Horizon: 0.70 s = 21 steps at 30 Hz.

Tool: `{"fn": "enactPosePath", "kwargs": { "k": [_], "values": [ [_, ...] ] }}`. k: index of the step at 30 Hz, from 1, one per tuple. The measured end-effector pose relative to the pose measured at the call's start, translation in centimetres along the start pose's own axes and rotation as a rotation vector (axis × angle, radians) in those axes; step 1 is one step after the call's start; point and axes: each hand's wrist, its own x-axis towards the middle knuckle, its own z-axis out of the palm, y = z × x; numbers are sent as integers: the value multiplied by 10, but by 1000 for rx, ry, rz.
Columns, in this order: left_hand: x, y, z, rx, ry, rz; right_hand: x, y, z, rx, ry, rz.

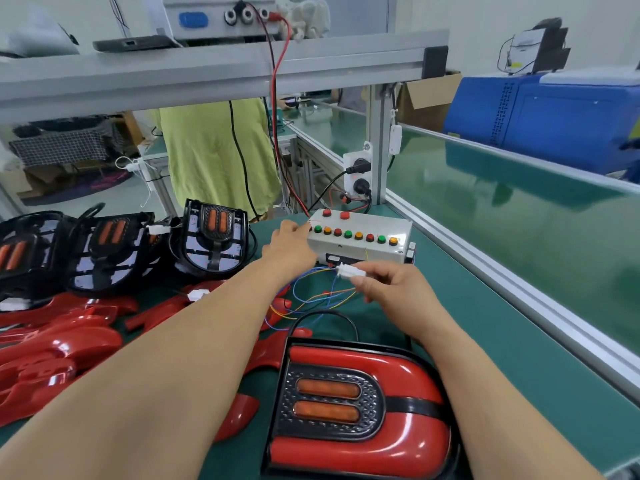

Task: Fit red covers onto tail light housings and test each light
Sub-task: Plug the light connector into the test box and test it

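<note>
**Test step on the covered light: plug in one hand, other at the box**

So I'm on the testing half of the job here, as far as I can judge. The light [360, 410] sits flat on the green worktop [502, 358] right in front of me. Its red cover [408, 370] is already on and its black cable loops up behind it.

My right hand [398, 289] pinches a white connector [349, 271] between thumb and fingertips, just in front of the box [360, 242]. Coloured wires [311, 296] trail off the connector. I can't tell if the two plug halves are fully seated.

My left hand [291, 244] holds nothing. Its fingers reach out to the left end of the box, right at the first of the buttons [349, 233]. Whether it's actually pressing one is hidden by the hand. The amber strips look orange, but I can't say whether they're lit.

Next move, I reckon: keep the plug steady and work along the button row, watching the light for each function. The plug needs a firm, straight hold so it doesn't wiggle loose mid-test.

Plenty left after this. Bare housings [214, 237] stand on the left, with loose covers [59, 341] piled just in front of them.
</note>
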Motion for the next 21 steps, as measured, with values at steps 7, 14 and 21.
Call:
{"fn": "enactPosePath", "kwargs": {
  "k": [7, 14, 21],
  "values": [
    [2, -2, 2, -10, 1, 5, 2, 2, 1, -17, 7, -33],
    [1, -5, 1, -11, 3, 55, 2, 1, 0, -47, -9, -64],
    [4, -2, -3, -7, 10, 56, 4, 2, 2, -7, -4, -66]
  ]
}}
